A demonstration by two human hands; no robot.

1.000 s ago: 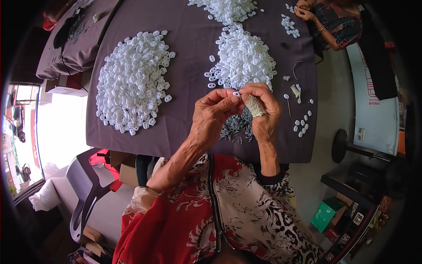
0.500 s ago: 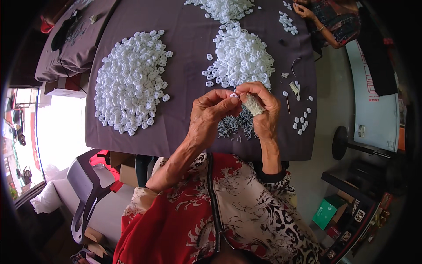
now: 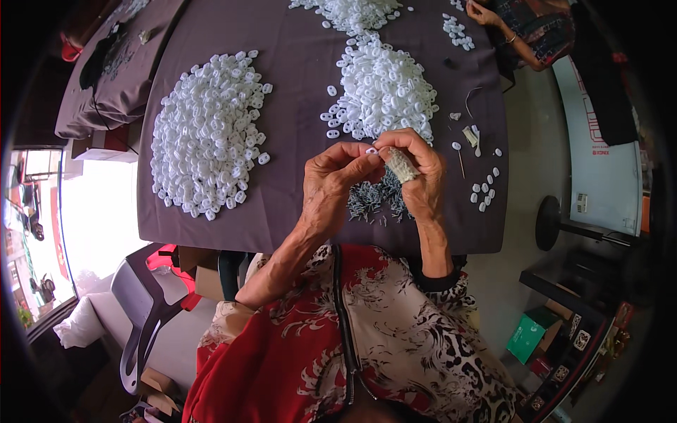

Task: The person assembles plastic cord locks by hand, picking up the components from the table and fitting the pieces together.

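Two hands are meeting above the near edge of a dark purple-grey table (image 3: 282, 42) in the head view. The left hand (image 3: 331, 185) is pinching a small white plastic piece (image 3: 371, 150) at its fingertips, and the right hand (image 3: 417, 173) is closing its fingers on the same piece from the other side, with a pale wrapping round one finger (image 3: 400, 165). Directly beneath the hands a heap of small grey metal pins (image 3: 370, 201) is lying on the cloth. One large pile of white pieces (image 3: 208, 130) is spreading out to the left, well apart from the hands, and a second pile (image 3: 384, 88) is sitting just beyond the fingertips. Near the right hand a few loose white pieces (image 3: 483, 194) are lying scattered. At the far right corner another person's hand (image 3: 483, 13) is resting beside more white pieces.
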